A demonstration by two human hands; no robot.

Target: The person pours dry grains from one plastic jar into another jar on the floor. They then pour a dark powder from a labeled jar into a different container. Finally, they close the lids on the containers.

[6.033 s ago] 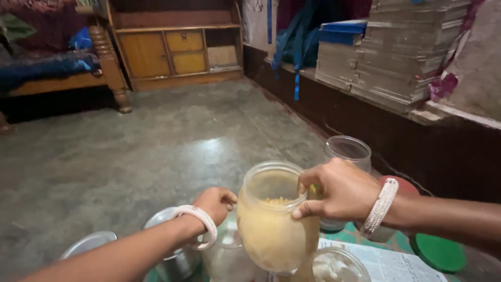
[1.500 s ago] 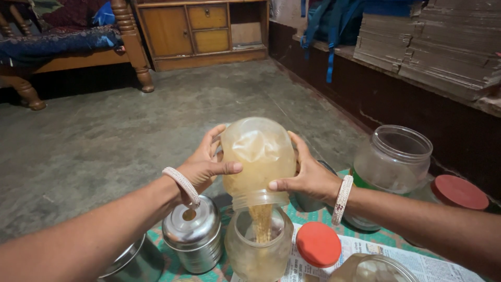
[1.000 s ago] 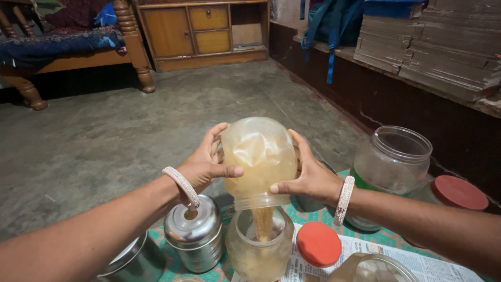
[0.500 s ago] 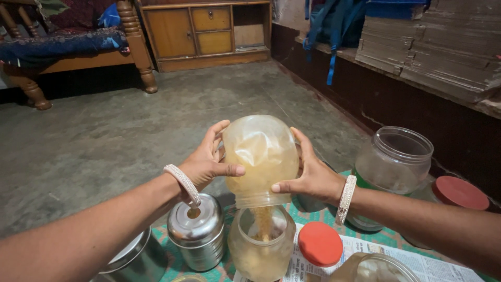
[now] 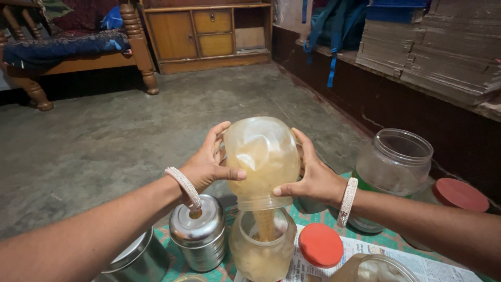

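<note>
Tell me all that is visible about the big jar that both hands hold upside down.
The upturned jar is rounded, of cloudy clear plastic as it looks, tinted yellow, with no lid. Its mouth points down, just above the open smaller jar, and a stream of yellow grains falls in. The left hand and right hand grip its sides.

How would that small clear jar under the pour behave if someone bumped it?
The receiving jar looks fairly tall and narrow, so it might tip. The grain filling it probably adds steadying weight. It stands unheld: the left hand and right hand grip the upturned jar.
</note>
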